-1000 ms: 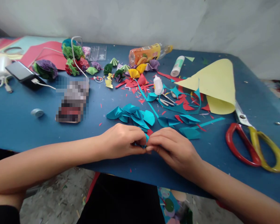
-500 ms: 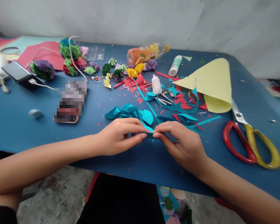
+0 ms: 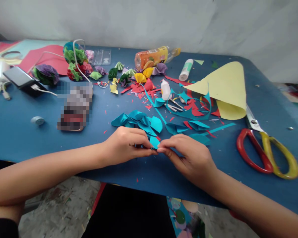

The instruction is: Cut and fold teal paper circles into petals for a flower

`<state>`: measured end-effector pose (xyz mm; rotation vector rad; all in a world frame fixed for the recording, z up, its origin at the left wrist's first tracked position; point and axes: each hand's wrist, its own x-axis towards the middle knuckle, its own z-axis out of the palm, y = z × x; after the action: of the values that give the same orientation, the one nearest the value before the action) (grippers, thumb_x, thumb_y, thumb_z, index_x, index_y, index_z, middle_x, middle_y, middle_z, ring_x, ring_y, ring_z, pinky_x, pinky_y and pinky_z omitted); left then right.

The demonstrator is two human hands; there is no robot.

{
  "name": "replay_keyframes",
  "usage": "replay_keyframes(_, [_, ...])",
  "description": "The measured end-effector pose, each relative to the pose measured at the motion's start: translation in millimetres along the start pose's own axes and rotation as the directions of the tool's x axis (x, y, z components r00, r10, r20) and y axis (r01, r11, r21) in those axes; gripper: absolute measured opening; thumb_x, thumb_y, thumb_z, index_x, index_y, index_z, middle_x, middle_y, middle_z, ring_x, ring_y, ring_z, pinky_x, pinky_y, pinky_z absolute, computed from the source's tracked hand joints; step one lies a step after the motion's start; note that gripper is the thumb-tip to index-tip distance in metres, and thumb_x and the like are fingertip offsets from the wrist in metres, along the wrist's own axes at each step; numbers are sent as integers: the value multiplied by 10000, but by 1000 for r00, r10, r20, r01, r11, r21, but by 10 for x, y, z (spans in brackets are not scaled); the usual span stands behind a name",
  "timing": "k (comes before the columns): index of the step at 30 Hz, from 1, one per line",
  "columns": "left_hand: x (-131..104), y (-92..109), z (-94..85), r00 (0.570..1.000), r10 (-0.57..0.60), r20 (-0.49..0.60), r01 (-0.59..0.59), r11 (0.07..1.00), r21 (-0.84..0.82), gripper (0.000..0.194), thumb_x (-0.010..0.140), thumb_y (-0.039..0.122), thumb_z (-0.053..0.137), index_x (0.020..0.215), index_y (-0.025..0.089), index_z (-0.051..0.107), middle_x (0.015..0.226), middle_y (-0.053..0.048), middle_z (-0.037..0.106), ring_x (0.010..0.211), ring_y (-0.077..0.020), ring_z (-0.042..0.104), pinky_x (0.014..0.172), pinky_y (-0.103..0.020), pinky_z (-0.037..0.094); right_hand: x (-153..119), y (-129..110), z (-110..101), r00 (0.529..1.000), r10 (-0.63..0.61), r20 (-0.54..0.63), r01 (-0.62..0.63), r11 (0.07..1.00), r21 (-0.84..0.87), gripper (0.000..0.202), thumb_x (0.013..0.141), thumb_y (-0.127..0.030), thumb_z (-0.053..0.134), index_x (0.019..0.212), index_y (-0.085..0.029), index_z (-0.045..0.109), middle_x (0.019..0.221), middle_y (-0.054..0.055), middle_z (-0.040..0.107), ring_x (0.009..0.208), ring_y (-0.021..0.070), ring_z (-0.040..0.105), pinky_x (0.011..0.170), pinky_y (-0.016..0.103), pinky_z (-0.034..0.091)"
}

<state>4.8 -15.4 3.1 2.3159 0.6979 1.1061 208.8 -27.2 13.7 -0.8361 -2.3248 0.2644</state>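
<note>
Between my two hands, near the front edge of the blue table (image 3: 99, 180), is a small turquoise paper piece (image 3: 154, 142). My left hand (image 3: 129, 143) pinches its lower left edge between thumb and fingers. My right hand (image 3: 188, 153) pinches the right side of the same piece, its fingertips almost touching the left ones. Just behind the hands lies a pile of folded turquoise paper pieces (image 3: 139, 119). More turquoise pieces (image 3: 199, 125) and red scraps rest behind my right hand.
Large scissors (image 3: 254, 124) with red and yellow handles and a curled yellow sheet (image 3: 225, 86) lie on the right. A phone (image 3: 75, 109) is on the left. Behind are a glue bottle (image 3: 165, 90), glue stick (image 3: 186, 69), drink bottle (image 3: 152, 58) and paper flowers (image 3: 46, 73).
Both hands have moved slightly down and closer together. The turquoise piece between them has turned, showing a broader face, and a bit of red now shows behind it.
</note>
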Motion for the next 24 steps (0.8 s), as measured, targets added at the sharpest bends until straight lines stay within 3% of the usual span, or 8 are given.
replay_keyframes(12, [-43, 10, 53, 988, 39, 146, -60, 988, 140, 271, 848, 238, 559, 594, 146, 532, 568, 24, 554, 490, -57, 470, 472, -179, 336, -63, -61, 83, 995, -44, 88, 29, 986, 162, 122, 886, -123, 514, 851, -168, 621, 746, 22, 704, 655, 132, 625, 631, 250, 479])
replay_keyframes(20, [-61, 2, 116, 991, 42, 130, -64, 983, 170, 361, 883, 311, 504, 559, 152, 504, 535, 30, 529, 468, -54, 454, 455, -192, 306, -62, -114, 110, 997, -23, 79, 7, 982, 188, 148, 900, -148, 506, 816, -166, 627, 724, 13, 700, 624, 121, 608, 612, 239, 461])
replay_keyframes(24, [-29, 25, 76, 996, 14, 91, -22, 996, 86, 332, 810, 406, 608, 621, 142, 539, 590, 14, 562, 520, -65, 491, 475, -186, 344, -26, -100, 68, 997, 32, 74, -46, 980, 195, 138, 904, -201, 520, 807, -179, 616, 713, 8, 696, 625, 122, 619, 599, 228, 468])
